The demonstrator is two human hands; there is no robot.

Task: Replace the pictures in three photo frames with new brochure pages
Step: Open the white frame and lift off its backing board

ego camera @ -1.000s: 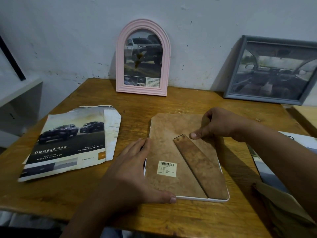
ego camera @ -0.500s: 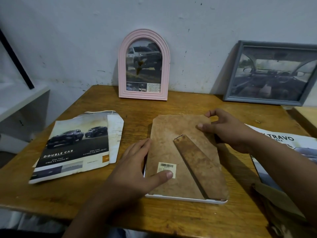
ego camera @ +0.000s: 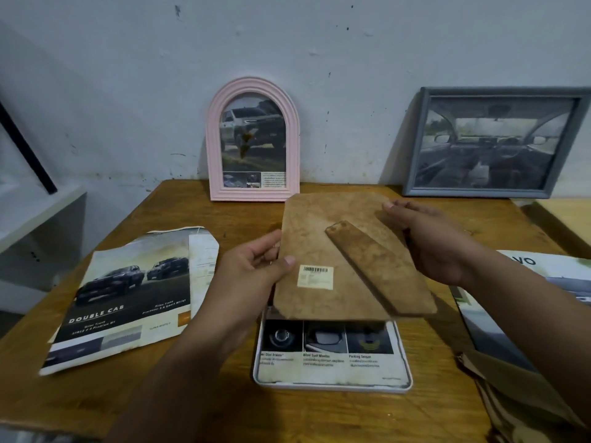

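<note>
Brown backing board [ego camera: 339, 251] now lifted off white frame [ego camera: 332, 383]. Left hand [ego camera: 252, 270] pinches board's left edge; right hand [ego camera: 428, 241] holds right edge, maybe loosely. Brochure page [ego camera: 329, 350] shows underneath.

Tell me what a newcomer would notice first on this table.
First, the brown backing board held up at the centre between the left hand and the right hand, lifted off the white frame lying face down below, where a brochure page shows. Next, the pink arched frame and the grey frame leaning on the wall behind. A "Double Cab" brochure lies at the left.
</note>
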